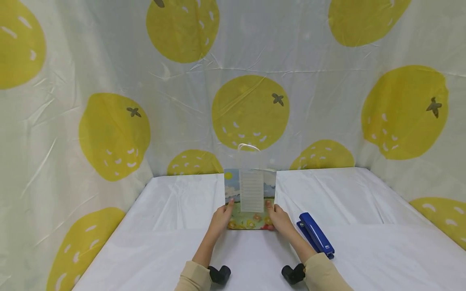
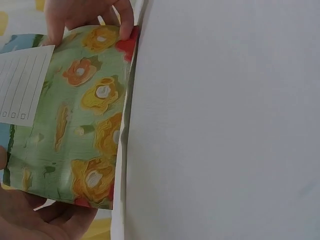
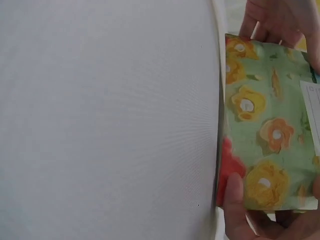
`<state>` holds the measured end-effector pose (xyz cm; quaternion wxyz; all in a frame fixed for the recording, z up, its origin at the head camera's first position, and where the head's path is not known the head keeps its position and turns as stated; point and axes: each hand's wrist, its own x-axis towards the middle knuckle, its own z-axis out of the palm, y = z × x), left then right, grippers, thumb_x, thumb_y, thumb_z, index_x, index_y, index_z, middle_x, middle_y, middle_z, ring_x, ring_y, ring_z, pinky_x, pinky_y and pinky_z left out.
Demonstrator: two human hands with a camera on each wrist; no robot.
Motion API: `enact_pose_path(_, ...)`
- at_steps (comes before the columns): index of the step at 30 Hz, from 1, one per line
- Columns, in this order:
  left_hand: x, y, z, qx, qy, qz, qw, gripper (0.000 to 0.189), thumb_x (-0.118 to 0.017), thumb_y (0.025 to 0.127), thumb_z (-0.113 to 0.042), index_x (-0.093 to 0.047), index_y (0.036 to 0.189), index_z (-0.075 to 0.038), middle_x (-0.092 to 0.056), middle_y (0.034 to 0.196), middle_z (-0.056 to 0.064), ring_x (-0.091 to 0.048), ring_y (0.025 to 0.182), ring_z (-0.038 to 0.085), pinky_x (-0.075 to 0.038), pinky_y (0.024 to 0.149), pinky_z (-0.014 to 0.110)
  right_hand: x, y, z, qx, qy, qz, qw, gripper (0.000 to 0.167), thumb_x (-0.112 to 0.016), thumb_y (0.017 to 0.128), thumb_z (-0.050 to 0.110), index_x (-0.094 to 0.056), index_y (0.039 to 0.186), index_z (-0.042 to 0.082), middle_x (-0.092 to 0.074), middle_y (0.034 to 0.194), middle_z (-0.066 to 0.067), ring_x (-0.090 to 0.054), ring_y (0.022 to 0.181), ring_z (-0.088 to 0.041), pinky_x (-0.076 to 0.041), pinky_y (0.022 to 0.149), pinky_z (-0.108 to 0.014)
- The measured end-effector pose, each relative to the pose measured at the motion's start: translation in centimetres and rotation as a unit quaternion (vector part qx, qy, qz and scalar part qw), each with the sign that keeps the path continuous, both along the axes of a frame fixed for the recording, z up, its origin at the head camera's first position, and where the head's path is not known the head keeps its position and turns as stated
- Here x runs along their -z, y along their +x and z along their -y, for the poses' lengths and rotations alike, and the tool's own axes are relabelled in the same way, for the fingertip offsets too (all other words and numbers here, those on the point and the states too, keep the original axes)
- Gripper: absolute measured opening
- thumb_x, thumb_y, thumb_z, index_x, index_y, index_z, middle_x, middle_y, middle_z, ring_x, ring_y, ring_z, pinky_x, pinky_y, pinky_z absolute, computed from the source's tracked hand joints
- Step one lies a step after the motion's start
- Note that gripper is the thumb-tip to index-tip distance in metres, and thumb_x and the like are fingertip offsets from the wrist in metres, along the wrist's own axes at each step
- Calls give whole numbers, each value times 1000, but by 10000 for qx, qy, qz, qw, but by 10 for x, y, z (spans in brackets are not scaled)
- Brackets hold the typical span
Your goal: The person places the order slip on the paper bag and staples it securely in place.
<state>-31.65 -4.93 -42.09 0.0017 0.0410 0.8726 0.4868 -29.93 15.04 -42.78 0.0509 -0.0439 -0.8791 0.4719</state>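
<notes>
A small paper gift bag [image 1: 245, 221], painted with sky and flowers, stands upright at the middle of the table. Its white handle [image 1: 249, 146] rises above the top edge. On its front lies a white lined slip of paper [image 1: 252, 192], overlapping the sky and the green part. My left hand [image 1: 219, 219] grips the bag's left side, thumb on the front and fingers behind. Gripping the right side the same way is my right hand [image 1: 280, 219]. In the right wrist view, a thumb [image 3: 234, 190] presses by a red flower at the lower corner.
Right of the bag, beside my right forearm, a blue stapler [image 1: 316, 234] lies on the white-covered table [image 1: 182, 202]. A curtain [image 1: 182, 101] with yellow fruit prints hangs behind and along both sides. Black wrist mounts [image 1: 220, 275] sit by both cuffs.
</notes>
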Motion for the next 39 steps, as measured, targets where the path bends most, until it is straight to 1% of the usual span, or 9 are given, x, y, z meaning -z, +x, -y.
enact_pose_path(6,-1,0,2,207,-11,-161,9997,82,-23,92,-60,-50,121,11,-54,118,26,-52,108,43,-42,89,53,1,-2,1,-106,-774,167,9968,68,-28,93,57,-49,118,-2,-59,92,-19,-57,60,-17,-52,54,-30)
enact_pose_path(12,1,-3,1,518,24,-404,9978,75,-21,95,-55,-54,120,8,-45,126,21,-47,115,40,-36,96,55,2,-3,-2,-208,-634,58,9978,65,-27,94,55,-46,127,3,-59,97,-18,-55,69,-17,-51,53,-28)
enact_pose_path(18,3,-5,1,501,61,-379,9980,78,-21,95,-56,-54,118,10,-46,126,24,-47,115,41,-36,96,55,1,-1,-3,-204,-557,-70,9982,61,-29,95,52,-49,122,1,-58,98,-18,-55,65,-17,-51,52,-28)
enact_pose_path(23,4,-6,2,597,183,-236,9978,79,-19,93,-59,-53,119,7,-52,124,26,-48,116,42,-37,96,54,-2,1,-3,-240,-367,123,9990,60,-28,94,54,-46,126,7,-57,110,-21,-56,70,-19,-50,56,-28)
enact_pose_path(28,3,-2,5,659,77,8,9978,81,-21,91,-62,-48,126,6,-48,129,26,-44,120,44,-36,96,56,-4,6,-9,-548,-148,198,9982,55,-29,97,47,-40,130,4,-53,118,-24,-57,87,-24,-50,64,-32)
enact_pose_path(30,0,-1,7,765,46,-1,9971,79,-22,92,-61,-46,128,6,-48,130,26,-44,120,43,-38,96,55,-6,7,-12,-674,-39,180,9976,51,-30,98,43,-40,128,3,-54,116,-24,-57,88,-26,-48,65,-32)
enact_pose_path(33,-4,1,10,1004,79,-9,9949,76,-24,94,-58,-44,129,7,-47,131,26,-45,120,43,-41,94,52,-8,9,-16,-800,163,136,9966,42,-31,99,36,-42,120,1,-57,106,-23,-58,79,-27,-46,64,-34)
enact_pose_path(36,-7,2,13,1195,76,45,9928,75,-25,94,-56,-44,129,8,-47,131,26,-45,120,42,-44,91,50,-11,10,-19,-860,353,60,9957,34,-32,99,29,-43,112,0,-56,104,-24,-58,81,-31,-47,71,-42)
enact_pose_path(39,-8,3,16,1200,-69,125,9927,77,-27,94,-57,-43,129,10,-46,131,27,-48,116,43,-44,91,51,-13,12,-22,-896,467,-9,9949,34,-34,99,25,-43,117,-2,-55,115,-27,-56,97,-35,-44,81,-47)
